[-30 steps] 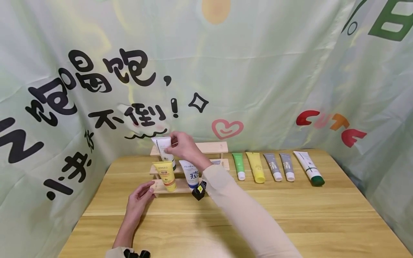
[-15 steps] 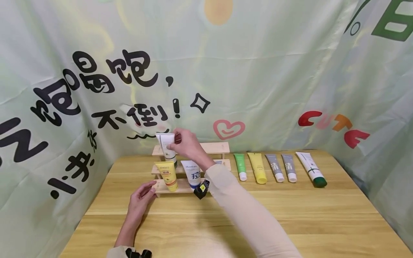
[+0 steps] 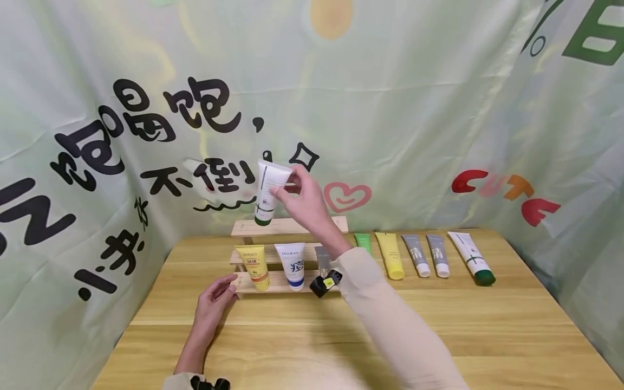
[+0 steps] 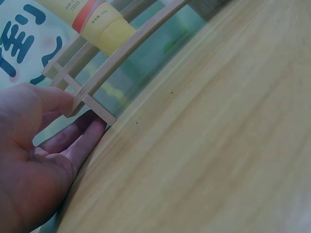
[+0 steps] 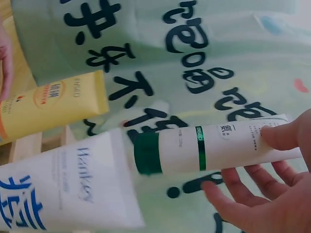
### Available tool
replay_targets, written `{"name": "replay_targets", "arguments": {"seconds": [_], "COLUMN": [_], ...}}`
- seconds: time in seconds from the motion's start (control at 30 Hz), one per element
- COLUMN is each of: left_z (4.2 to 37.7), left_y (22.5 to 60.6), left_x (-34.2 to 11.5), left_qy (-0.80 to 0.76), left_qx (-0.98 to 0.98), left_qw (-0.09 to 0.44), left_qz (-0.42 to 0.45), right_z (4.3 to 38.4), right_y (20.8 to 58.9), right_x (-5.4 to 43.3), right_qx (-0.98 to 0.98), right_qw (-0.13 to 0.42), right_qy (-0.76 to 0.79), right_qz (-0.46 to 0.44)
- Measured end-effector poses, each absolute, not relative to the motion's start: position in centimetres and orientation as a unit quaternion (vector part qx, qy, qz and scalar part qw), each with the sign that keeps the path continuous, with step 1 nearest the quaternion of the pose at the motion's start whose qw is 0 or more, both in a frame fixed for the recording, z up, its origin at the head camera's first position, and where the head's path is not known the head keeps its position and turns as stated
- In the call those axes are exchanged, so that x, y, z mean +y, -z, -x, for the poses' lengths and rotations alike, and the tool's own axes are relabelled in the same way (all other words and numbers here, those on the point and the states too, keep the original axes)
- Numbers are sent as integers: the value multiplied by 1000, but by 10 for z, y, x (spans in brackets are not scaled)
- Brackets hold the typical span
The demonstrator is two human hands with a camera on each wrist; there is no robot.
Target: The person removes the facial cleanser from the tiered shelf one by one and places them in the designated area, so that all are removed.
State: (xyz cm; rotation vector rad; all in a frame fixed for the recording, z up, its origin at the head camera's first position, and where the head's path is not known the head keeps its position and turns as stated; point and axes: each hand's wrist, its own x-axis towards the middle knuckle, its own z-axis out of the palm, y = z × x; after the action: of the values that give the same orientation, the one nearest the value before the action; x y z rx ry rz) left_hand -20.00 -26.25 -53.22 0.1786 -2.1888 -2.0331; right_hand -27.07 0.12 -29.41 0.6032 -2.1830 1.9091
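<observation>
My right hand (image 3: 307,200) pinches a white squeeze tube with a green cap (image 3: 270,192) between thumb and fingers. The tube hangs cap down, slightly tilted, in front of the top step of a three-step wooden display rack (image 3: 287,226). In the right wrist view, the tube's green cap (image 5: 147,153) points away from the fingers. My left hand (image 3: 212,306) grips the left end of the rack's lowest step, thumb and fingers about its corner (image 4: 80,97). On that step stand a yellow tube (image 3: 254,268), a white-and-blue tube (image 3: 291,265) and a grey tube (image 3: 323,260), partly hidden by my right wrist.
Right of the rack, a green tube (image 3: 363,242), a yellow tube (image 3: 390,255), two grey tubes (image 3: 416,255) and a larger white tube with a green cap (image 3: 472,259) lie on the wooden table (image 3: 390,325). A printed cloth (image 3: 390,108) hangs behind the table.
My right hand has lifted the white tube from the middle step, up and to the right. The grey tube on the lowest step has come into view. My left hand stays at the rack.
</observation>
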Motion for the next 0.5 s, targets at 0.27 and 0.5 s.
{"name": "replay_targets", "arguments": {"seconds": [0.27,0.5], "left_z": [200,200], "left_y": [534,535], "left_x": [-264,-264], "left_qy": [671,672], "left_qx": [-736,-735], "left_qw": [70,78], "left_qz": [-53,-48], "right_z": [259,249], "right_y": [291,291], "right_x": [39,61], "right_qx": [-677,-679], "right_qw": [71,66], "right_qy": [-696,-688], "right_qz": [-228,-249]}}
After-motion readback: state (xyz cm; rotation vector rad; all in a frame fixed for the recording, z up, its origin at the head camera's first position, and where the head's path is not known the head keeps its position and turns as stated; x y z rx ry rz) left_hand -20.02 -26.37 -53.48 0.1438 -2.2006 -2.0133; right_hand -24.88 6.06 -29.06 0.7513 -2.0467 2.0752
